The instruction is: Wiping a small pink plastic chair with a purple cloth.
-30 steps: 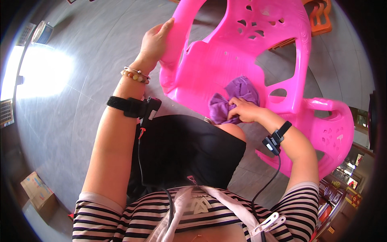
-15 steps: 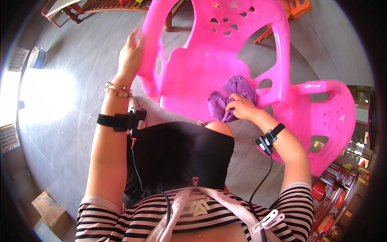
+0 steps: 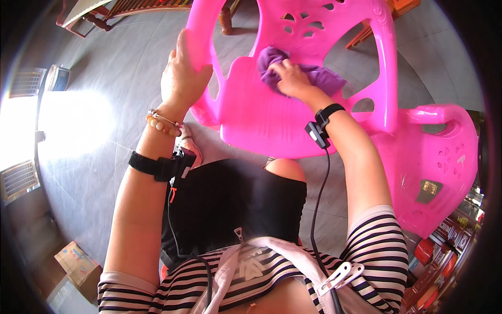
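Observation:
A pink plastic armchair [image 3: 256, 118] with a cut-out pattern in its back stands in front of me. My left hand [image 3: 183, 78] grips its left armrest, thumb on the inner side and fingers along the outer side. Bunched under my right hand [image 3: 293, 79] is a purple cloth [image 3: 327, 78], pressed against the rear part of the seat near the backrest. Its loose end trails to the right, toward the right armrest. My fingers are closed on the cloth's left part.
A second pink armchair [image 3: 423, 152] stands close on the right. Behind are a wooden bench [image 3: 141, 7] and an orange wooden seat [image 3: 405, 6]. A cardboard box [image 3: 76, 261] sits at the lower left, a round tub [image 3: 57, 78] at the far left. Dark red carved furniture [image 3: 444, 251] is at the lower right.
My right hand has slid the cloth from the seat's front right edge back toward the backrest. My left hand has shifted on the armrest, with its thumb now over the inner side.

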Motion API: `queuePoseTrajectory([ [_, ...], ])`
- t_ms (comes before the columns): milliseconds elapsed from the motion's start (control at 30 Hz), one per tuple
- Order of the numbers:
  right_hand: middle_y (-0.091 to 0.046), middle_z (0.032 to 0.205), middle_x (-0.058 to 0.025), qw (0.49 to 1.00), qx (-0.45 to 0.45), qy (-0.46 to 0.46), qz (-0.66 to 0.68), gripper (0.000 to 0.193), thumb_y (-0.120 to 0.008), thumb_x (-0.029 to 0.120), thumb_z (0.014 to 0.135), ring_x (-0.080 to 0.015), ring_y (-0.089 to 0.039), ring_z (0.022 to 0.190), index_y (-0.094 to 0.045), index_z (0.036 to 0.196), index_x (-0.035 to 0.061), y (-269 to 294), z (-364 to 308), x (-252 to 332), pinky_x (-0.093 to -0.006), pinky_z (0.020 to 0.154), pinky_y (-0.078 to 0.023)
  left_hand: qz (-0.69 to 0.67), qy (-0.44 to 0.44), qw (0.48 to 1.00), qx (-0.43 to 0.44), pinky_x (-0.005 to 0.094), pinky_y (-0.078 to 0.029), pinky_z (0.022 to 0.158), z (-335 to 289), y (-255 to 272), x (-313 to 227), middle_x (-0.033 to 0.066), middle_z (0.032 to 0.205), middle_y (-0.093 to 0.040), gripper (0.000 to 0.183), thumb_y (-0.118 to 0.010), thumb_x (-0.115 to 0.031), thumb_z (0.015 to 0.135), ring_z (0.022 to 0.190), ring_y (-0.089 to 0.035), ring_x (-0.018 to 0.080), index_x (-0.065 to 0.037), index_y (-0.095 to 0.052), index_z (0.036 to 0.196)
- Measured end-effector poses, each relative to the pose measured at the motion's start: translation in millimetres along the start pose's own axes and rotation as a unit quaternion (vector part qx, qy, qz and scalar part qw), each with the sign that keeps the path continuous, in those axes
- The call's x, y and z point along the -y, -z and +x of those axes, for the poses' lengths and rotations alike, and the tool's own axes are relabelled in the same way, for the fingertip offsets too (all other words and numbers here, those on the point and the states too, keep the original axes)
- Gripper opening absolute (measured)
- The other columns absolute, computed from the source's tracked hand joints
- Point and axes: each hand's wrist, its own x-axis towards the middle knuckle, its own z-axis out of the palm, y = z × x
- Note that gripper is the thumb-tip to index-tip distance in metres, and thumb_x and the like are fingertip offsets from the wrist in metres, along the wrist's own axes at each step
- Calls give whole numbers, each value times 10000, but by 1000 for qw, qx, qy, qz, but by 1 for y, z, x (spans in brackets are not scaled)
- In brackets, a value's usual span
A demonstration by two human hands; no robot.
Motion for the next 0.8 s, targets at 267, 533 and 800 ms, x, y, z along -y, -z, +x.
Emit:
queuePoseTrajectory([
  [267, -519, 1130, -206, 981, 177, 74, 15, 346, -570, 105, 751, -410, -600, 1016, -610, 1071, 230, 5, -66, 44, -513, 834, -492, 3, -17, 1000, -3, 474, -493, 916, -1, 4, 11, 238, 1263, -557, 854, -677, -288, 764, 1114, -579, 419, -132, -257, 1492],
  [533, -575, 1086, -251, 988, 106, 36, -107, 286, -582, 192, 788, -417, -635, 961, -627, 1064, 129, 6, -22, 55, -485, 842, -520, -4, -10, 1000, 2, 487, -500, 909, -1, 2, 11, 243, 1274, -545, 849, -664, -289, 763, 1101, -582, 437, -155, -254, 1494],
  [800, -626, 968, -181, 976, 1, 73, -205, 143, -584, 214, 800, -338, -644, 879, -681, 894, 167, -10, -10, 30, -453, 714, -534, -5, 3, 1000, 6, 488, -501, 902, 0, 1, 4, 233, 1252, -556, 854, -653, -283, 750, 1089, -589, 433, -169, -243, 1490],
])
